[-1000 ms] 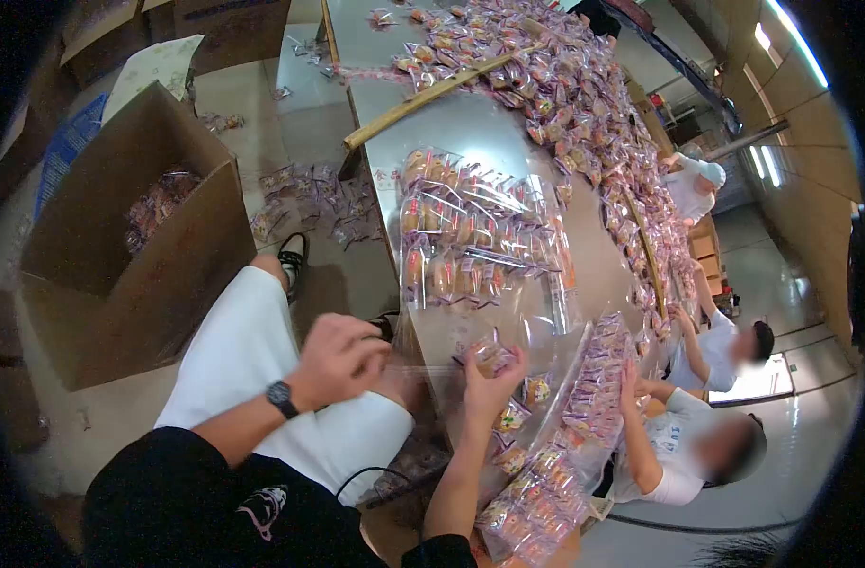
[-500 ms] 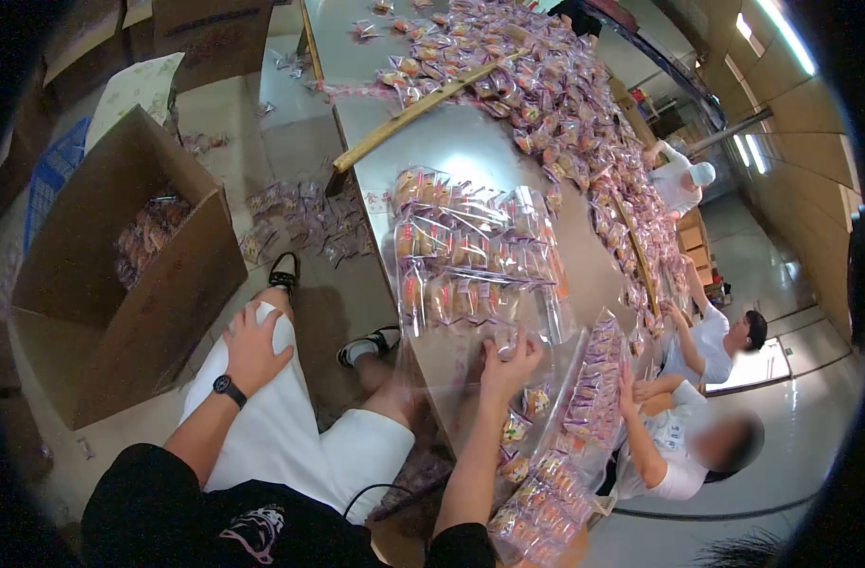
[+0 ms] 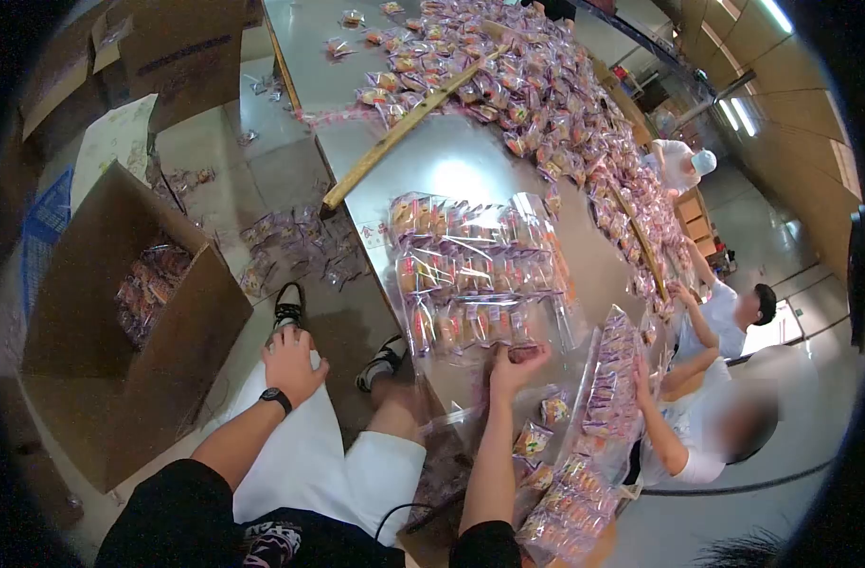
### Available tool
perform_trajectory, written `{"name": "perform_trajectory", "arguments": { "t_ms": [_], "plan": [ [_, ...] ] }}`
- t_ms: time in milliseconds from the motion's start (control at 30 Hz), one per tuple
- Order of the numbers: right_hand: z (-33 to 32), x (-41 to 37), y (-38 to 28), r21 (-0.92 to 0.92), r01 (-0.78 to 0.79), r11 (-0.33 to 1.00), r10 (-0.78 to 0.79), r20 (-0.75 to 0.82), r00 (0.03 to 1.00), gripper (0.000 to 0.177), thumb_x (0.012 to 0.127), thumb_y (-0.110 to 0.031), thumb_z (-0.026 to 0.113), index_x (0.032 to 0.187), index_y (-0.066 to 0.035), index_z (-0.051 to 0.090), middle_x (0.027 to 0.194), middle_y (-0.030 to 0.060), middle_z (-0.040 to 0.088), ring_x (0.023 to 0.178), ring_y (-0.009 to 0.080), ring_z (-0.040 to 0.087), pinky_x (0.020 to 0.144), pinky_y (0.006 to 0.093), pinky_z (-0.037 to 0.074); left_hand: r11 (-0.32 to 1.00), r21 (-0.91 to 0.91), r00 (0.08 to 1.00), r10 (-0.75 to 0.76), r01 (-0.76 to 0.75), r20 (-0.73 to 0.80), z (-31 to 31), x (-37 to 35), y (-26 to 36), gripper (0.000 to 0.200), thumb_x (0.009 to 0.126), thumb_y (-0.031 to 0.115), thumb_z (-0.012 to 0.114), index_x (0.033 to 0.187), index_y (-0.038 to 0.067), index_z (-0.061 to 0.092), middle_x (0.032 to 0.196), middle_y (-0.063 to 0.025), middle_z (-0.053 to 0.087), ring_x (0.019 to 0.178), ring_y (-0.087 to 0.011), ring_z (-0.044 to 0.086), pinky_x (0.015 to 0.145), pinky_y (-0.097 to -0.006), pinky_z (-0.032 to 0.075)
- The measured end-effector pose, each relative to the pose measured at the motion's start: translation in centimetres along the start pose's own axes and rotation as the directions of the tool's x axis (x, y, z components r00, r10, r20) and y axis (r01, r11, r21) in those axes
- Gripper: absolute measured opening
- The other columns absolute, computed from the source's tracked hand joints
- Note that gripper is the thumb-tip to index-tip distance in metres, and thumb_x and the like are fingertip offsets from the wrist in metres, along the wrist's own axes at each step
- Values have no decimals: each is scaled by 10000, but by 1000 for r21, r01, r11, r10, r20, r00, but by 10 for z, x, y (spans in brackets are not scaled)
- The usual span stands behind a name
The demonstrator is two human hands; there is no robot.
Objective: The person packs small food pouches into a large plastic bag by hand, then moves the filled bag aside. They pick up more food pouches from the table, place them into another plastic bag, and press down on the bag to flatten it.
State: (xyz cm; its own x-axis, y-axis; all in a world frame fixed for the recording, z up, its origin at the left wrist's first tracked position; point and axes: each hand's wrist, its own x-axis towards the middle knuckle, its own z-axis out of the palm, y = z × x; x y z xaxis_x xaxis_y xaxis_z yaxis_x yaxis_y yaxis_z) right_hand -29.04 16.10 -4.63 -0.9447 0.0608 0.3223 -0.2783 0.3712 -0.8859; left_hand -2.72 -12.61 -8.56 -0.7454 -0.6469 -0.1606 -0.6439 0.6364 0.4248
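Observation:
My left hand [image 3: 295,364] lies on my left knee, fingers spread, holding nothing. My right hand [image 3: 517,371] is at the front of a large clear plastic bag [image 3: 456,412] on the table, its fingers closed on a small wrapped cake [image 3: 524,353] that is partly hidden. Three rows of wrapped cakes [image 3: 480,275] lie side by side inside the bag; my right hand is just below the nearest row. To the right of my forearm, a few loose wrapped cakes [image 3: 534,437] lie on the table.
A big heap of wrapped cakes [image 3: 565,123] covers the far table, with a wooden strip [image 3: 404,133] across it. Another filled bag [image 3: 607,379] lies beside a co-worker's hand [image 3: 643,379]. An open carton [image 3: 186,331] stands at left; packets [image 3: 300,232] litter the floor.
My right hand has turned and shifted slightly down, and a darker wrapped cake now shows in its fingers. The nearest row in the bag looks straighter. My left hand stays on the knee.

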Motion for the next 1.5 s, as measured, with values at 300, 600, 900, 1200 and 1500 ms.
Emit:
{"name": "perform_trajectory", "arguments": {
  "t_ms": [300, 600, 900, 1200, 1500],
  "plan": [
    [-11, -3, -7, -228, 180, 957, -154, 127, 980, 652, 870, 28, 712, 1465, -35, 453, 1305, 159, 622, 1137, 236, 634, 998, 366, 509, 1000, 1, 1000, 10, -10, -7, 3, 1, -4, 391, 840, 388, 737, 1090, 113, 617, 1243, -136, 538, 1242, -348, 507, 1002, -574, 427],
    [-12, -5, -11, -158, 16, 987, 18, 212, 977, 507, 897, -4, 715, 1385, 14, 582, 1211, 185, 693, 1052, 306, 691, 913, 385, 528, 978, 139, 987, 159, -157, -2, 35, -4, 16, 516, 831, 449, 694, 1190, 86, 621, 1371, -168, 530, 1274, -359, 483, 1005, -632, 383],
    [-3, 3, -7, -249, 151, 957, -111, 168, 979, 526, 870, -55, 732, 1365, 21, 573, 1217, 179, 696, 1070, 295, 685, 936, 416, 527, 998, -37, 998, -40, 42, 51, -12, 16, -22, 403, 846, 400, 702, 1109, 110, 602, 1274, -143, 541, 1259, -361, 497, 1013, -575, 415],
    [-44, -84, -48, -279, 166, 946, -163, 34, 986, 462, 927, -49, 696, 1367, 9, 563, 1294, 166, 627, 1118, 279, 611, 967, 407, 491, 992, -129, 999, 4, 2, 51, -7, 1, -44, 526, 801, 447, 752, 1168, 115, 571, 1266, -155, 557, 1215, -392, 546, 981, -567, 479],
    [-23, -75, -178, -177, 578, 797, -557, 155, 816, 481, 858, -17, 757, 1309, -18, 591, 1346, 155, 586, 1114, 260, 591, 958, 373, 502, 996, 79, 975, 21, -39, 221, -28, 24, -59, 850, 771, 593, 753, 1384, 45, 542, 1298, -236, 577, 1173, -439, 626, 970, -536, 534]
  ]
}}
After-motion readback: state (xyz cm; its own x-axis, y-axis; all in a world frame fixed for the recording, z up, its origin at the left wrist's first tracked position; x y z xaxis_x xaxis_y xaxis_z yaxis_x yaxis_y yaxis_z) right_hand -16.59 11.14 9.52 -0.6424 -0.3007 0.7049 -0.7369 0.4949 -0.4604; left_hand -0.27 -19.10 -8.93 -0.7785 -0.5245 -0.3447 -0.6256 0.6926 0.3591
